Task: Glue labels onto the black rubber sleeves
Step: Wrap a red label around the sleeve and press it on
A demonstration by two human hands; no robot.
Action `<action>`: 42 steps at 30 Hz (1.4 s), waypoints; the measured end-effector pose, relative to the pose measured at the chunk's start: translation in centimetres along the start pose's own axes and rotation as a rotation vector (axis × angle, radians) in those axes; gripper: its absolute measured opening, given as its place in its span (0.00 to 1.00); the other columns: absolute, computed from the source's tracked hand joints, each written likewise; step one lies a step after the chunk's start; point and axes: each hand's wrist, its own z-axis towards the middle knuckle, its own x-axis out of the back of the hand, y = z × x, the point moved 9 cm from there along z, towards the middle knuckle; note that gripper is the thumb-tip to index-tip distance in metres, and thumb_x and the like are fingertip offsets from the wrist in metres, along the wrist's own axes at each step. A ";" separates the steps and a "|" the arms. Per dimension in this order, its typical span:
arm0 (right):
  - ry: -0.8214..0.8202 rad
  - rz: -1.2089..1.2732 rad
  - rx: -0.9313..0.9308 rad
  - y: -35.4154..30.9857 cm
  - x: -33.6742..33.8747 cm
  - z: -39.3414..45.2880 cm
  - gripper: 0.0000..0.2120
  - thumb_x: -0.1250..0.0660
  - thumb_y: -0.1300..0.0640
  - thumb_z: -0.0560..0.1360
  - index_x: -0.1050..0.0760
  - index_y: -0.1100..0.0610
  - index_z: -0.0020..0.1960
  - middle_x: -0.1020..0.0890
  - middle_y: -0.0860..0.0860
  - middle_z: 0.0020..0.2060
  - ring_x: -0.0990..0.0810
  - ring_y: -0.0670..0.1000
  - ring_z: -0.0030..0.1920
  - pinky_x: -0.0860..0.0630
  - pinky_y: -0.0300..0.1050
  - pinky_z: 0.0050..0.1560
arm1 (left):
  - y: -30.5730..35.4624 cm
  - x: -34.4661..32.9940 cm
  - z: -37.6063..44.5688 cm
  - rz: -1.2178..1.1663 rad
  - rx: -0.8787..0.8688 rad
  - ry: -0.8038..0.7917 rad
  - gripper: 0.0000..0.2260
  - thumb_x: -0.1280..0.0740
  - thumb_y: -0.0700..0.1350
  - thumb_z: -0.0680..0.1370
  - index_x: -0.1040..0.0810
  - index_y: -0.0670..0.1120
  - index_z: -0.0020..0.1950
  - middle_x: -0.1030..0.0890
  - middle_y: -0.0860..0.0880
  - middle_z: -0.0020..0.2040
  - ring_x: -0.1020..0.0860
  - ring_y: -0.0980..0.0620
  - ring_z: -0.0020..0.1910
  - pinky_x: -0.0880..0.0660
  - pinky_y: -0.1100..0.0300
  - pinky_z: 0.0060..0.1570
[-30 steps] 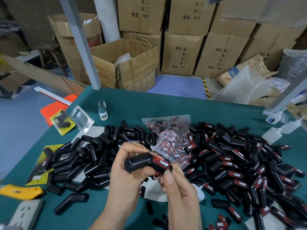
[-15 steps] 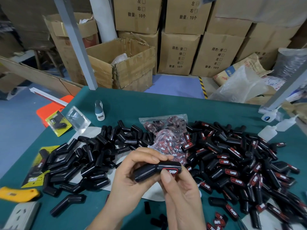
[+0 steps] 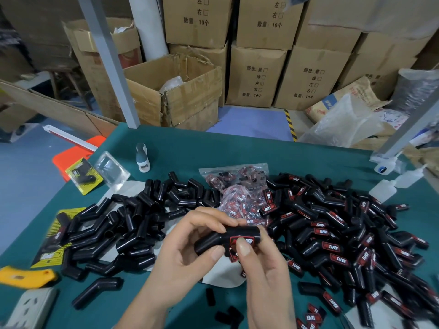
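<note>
Both hands hold 1 sleeve (image 3: 228, 238) above the table's (image 3: 237, 153) near edge: left hand (image 3: 190, 252) curls around its bent end, right hand (image 3: 263, 269) pinches it, thumb on the label (image 3: 241, 241) (red-bordered). Bare piles (image 3: 123, 224) left, labelled (image 3: 344, 233) right; green cloth shows along the far edge.

Stacked cardboard boxes (image 3: 256, 74), blue floor (image 3: 249, 122), grey post (image 3: 109, 60), green table (image 3: 213, 150)
</note>
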 end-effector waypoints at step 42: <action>-0.249 -0.227 0.147 -3.1 1.7 0.9 0.16 0.28 0.52 0.77 0.21 0.45 0.65 0.21 0.46 0.52 0.18 0.52 0.54 0.23 0.40 0.59 | 1.2 -0.2 -1.4 0.563 0.054 -0.044 0.20 0.30 0.45 0.79 0.23 0.59 0.69 0.25 0.58 0.55 0.22 0.46 0.53 0.23 0.51 0.54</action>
